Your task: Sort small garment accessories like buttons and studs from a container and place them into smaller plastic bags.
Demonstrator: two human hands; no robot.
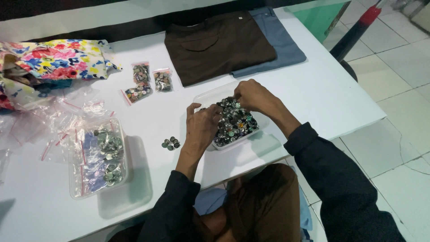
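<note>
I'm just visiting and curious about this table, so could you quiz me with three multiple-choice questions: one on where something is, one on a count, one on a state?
1. Where is the small loose pile of buttons?
A. on the brown garment
B. on the table left of the left hand
C. on the floor

2. How many small filled bags lie by the folded clothes?
A. one
B. three
C. six

3. What are both hands doing?
A. resting in the lap
B. folding cloth
C. reaching into the button tray

Answers:
1 B, it sits beside the left hand.
2 B, three show.
3 C, the right hand is in the button tray too.
</note>
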